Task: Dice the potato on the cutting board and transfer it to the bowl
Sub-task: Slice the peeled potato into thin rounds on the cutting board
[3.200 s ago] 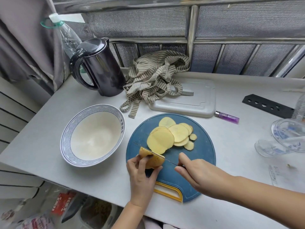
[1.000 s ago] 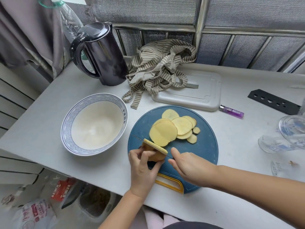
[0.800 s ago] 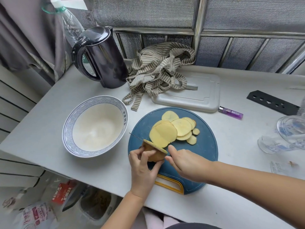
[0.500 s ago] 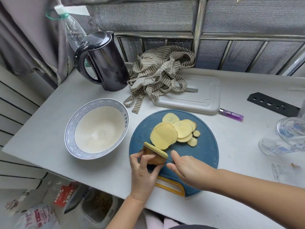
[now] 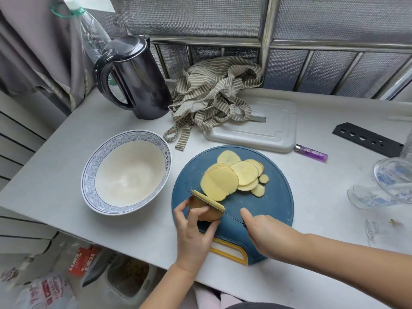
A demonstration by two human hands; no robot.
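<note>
Fingers (image 5: 197, 216) of left hand (image 5: 194, 230) pinch potato stub (image 5: 211, 216); right hand (image 5: 267, 235) grips knife (image 5: 234, 217). Cut now deeper, another slice (image 5: 208, 200) nearly off. Slicing only so far; bowl (image 5: 89, 175) empty.

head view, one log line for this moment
step: slicing; left hand grips potato; right hand grips knife; slices piled on cutting board; bowl empty

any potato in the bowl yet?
No, the bowl holds nothing; the potato slices all lie on the blue cutting board.
</note>
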